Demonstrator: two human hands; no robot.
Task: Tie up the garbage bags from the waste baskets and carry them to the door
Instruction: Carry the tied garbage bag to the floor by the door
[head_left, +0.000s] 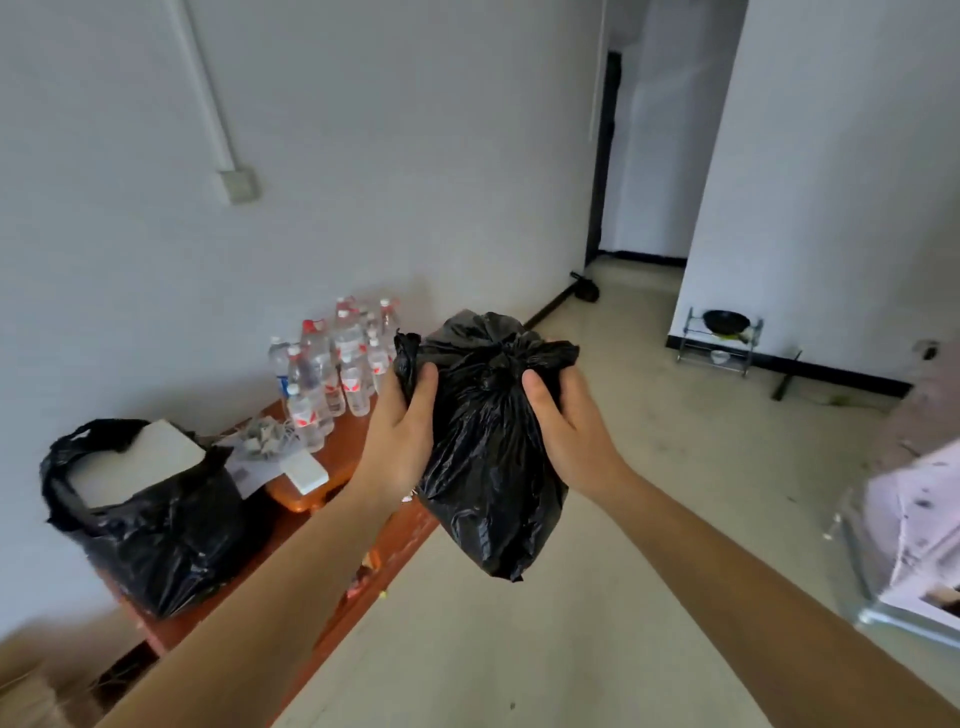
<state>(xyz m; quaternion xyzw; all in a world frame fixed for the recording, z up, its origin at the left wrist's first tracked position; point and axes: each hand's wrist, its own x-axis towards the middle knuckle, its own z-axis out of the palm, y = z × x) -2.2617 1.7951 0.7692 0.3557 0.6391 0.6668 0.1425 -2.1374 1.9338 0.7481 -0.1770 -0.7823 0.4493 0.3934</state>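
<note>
You are holding a small black garbage bag (488, 467) up in the air in front of you, over the pale floor (597, 597), with both hands clamped on its upper part. Your left hand (402, 423) is gripping the bag's left shoulder, thumb pressing into the thin plastic, while a crumpled flap of film is sticking up above your fingers. Your right hand (563, 415) is closing around the right shoulder, thumb on the front face. Between them the neck is bunching into a tight, wrinkled knot, and below it the glossy, creased plastic is hanging in a plump teardrop shape tapering to a point. To your left, a second black garbage bag (156, 519) is sitting open on a reddish-brown wooden bench (332, 452), with a flat white slab (140, 467) poking out of its mouth. Farther along the bench, clear plastic water bottles (332, 364) with red-and-white labels are standing in a cluster against the white wall (363, 156). A dark doorway (605, 156) is showing at the far end.
</note>
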